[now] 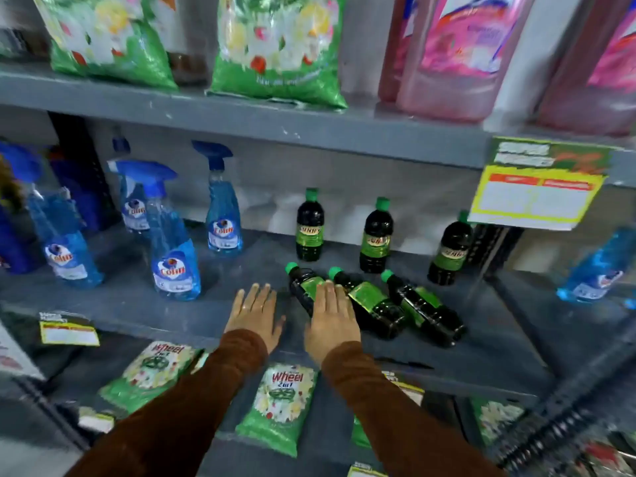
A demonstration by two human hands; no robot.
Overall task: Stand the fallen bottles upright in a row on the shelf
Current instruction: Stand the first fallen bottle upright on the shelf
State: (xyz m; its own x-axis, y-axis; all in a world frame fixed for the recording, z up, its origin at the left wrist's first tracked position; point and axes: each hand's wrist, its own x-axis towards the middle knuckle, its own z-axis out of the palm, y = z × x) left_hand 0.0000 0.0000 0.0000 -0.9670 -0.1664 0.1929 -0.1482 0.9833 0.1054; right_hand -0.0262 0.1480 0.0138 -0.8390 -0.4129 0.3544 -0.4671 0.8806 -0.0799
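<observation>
- Both hands lie flat, palms down, fingers straight and close together, gripping nothing, at the front of the grey shelf [137, 304] in the middle of the frame.
- Left hand [255, 313] rests on bare shelf, just left of the fallen bottles.
- Right hand [332, 320] lies over the lower part of the leftmost fallen bottle [303, 287], its fingertips reaching the label.
- Brown sleeves [213, 383] cover both arms to the wrists.
- Three dark bottles with green caps lie on their sides right of centre, caps pointing to the upper left: the leftmost one, a middle one [370, 302] and a right one [425, 309], side by side.
- Three matching bottles stand upright behind them: one [309, 228] at centre, one [377, 237] further right, one [451, 251] near the hanging yellow price tag [533, 201].
- Blue spray bottles [175, 256] stand on the left part of the same shelf.
- Green packets [278, 404] lie on the shelf below, in the lower middle of the frame.
</observation>
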